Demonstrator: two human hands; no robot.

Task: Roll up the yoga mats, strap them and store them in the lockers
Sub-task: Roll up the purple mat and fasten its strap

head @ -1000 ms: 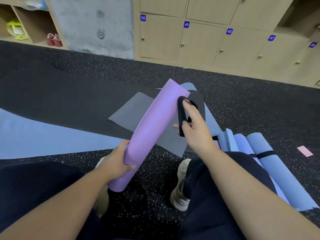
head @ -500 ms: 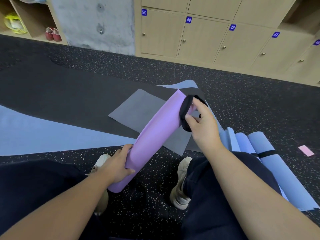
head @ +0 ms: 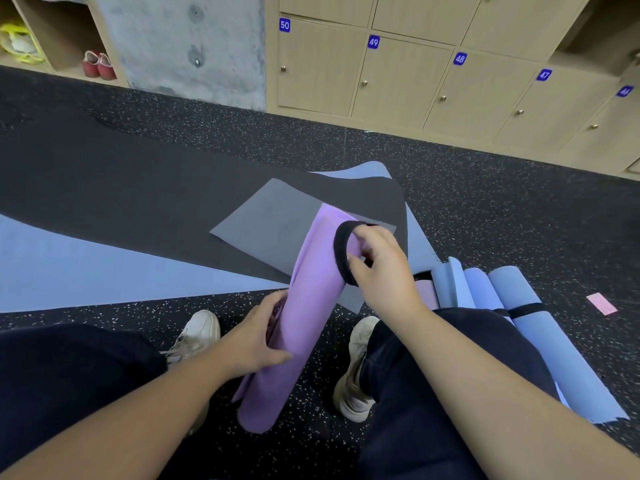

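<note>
head view: right hand [head: 384, 271] pinches black strap [head: 341, 252] around purple mat [head: 304, 306].

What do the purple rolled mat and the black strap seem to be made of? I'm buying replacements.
The purple rolled yoga mat looks like soft matte foam: no shine, and its loose edge bends. The black loop strap looks like stretchy matte fabric, curving snugly round the roll; the exact fibre is unclear.

Black strap [head: 341, 252] around purple mat [head: 304, 306]

bare forearms [head: 145, 403], dark trousers [head: 433, 393], white trainers [head: 199, 336]
</note>
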